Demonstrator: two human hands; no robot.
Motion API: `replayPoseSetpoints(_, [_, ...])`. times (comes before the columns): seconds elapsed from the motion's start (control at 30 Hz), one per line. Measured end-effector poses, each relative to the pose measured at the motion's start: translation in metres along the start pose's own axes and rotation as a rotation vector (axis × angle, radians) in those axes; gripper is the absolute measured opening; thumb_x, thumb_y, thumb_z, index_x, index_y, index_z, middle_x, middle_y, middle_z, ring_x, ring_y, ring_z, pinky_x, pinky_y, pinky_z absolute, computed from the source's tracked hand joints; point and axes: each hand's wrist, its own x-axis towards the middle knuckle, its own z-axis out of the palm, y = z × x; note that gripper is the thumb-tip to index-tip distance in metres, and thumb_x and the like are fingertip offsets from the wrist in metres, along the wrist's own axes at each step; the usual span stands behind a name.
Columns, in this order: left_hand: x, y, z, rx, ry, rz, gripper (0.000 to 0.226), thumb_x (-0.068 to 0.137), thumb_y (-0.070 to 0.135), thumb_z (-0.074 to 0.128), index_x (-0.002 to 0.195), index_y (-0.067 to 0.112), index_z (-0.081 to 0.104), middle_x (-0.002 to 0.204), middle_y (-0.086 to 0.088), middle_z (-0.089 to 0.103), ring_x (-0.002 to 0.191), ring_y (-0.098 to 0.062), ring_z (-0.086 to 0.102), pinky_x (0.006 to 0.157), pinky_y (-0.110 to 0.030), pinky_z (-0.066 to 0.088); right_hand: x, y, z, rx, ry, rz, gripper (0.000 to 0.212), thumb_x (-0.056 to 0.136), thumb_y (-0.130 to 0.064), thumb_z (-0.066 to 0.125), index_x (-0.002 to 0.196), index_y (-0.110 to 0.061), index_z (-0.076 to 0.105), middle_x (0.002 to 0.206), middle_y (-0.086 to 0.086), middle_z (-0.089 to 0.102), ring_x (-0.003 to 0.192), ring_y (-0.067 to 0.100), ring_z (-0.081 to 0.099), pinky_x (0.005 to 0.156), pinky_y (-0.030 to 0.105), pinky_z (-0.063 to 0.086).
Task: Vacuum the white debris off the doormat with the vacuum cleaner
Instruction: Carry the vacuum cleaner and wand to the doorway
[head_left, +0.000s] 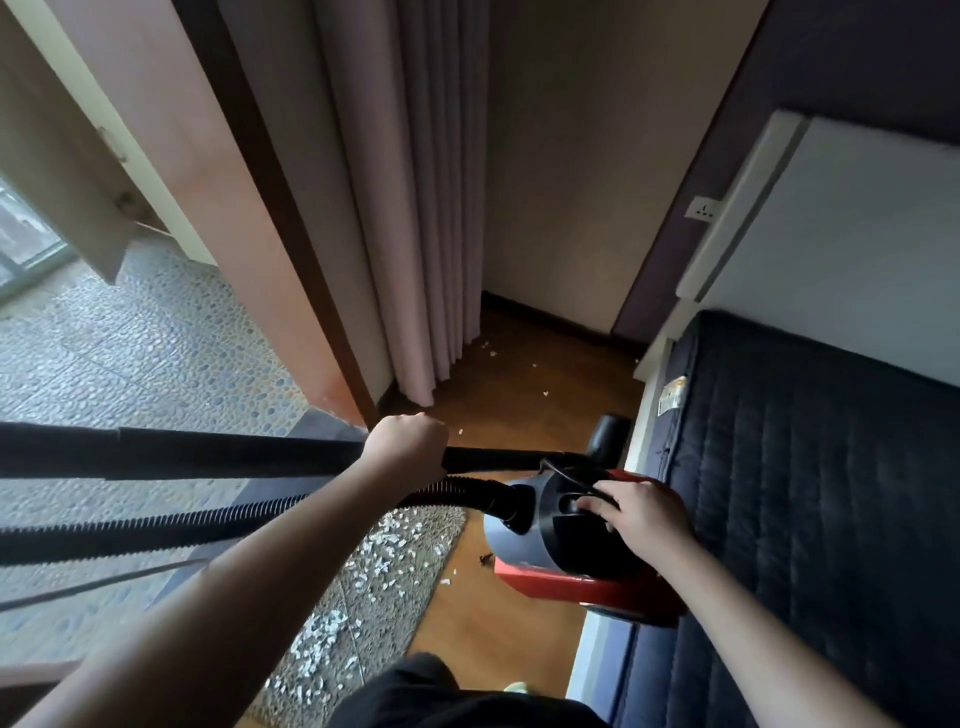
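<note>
The doormat (384, 577) lies on the wooden floor (519, 415) near the doorway, its left edge toward the pebble-patterned floor (156, 364) of the outside area. White debris (332, 623) is scattered thickly over the doormat, and a few white pieces lie on the wooden floor near its right edge and further away by the curtain (415, 208).

The vacuum cleaner (566, 525), black and red, is on the wooden floor just beside the edge of the dark quilted mattress (805, 493). Its ribbed hose (208, 525) leaves the front of the body and runs to the left, across the doormat. Above the hose, a black rigid tube (218, 452) also goes from left to right.

The person's left hand (408, 447) has a closed grip around the rigid tube, fingers curled over it, forearm stretched forward from the lower left. The right hand (641, 512) rests on top of the vacuum cleaner body, fingers bent over the black handle part; the grip seems to hold the handle, but I cannot tell how firmly. The right forearm comes from the lower right, above the edge of the mattress.

A white wall socket (702, 209) sits on the dark wall above the mattress.
</note>
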Motion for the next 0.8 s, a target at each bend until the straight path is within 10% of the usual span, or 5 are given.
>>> replayPoseSetpoints(0.3, [0.081, -0.021, 0.005, -0.076, -0.058, -0.046, 0.027, 0.089, 0.036, 0.065, 0.105, 0.015, 0.068, 0.100, -0.003, 0.070, 0.093, -0.026, 0.069, 0.075, -0.032, 0.051, 0.099, 0.013, -0.021, -0.047, -0.108, -0.035, 0.034, 0.092, -0.058, 0.054, 0.064, -0.044, 0.044, 0.060, -0.012, 0.055, 0.058, -0.004, 0.049, 0.057, 0.011, 0.039])
replayPoseSetpoints(0.8, [0.220, -0.070, -0.011, -0.212, -0.091, -0.100, 0.037, 0.090, 0.046, 0.063, 0.114, 0.018, 0.065, 0.106, -0.002, 0.069, 0.094, -0.025, 0.068, 0.076, -0.034, 0.052, 0.247, 0.036, -0.041, -0.014, -0.219, 0.025, 0.029, 0.092, -0.054, 0.058, 0.086, -0.027, 0.065, 0.063, -0.010, 0.058, 0.065, 0.009, 0.059, 0.057, 0.020, 0.040])
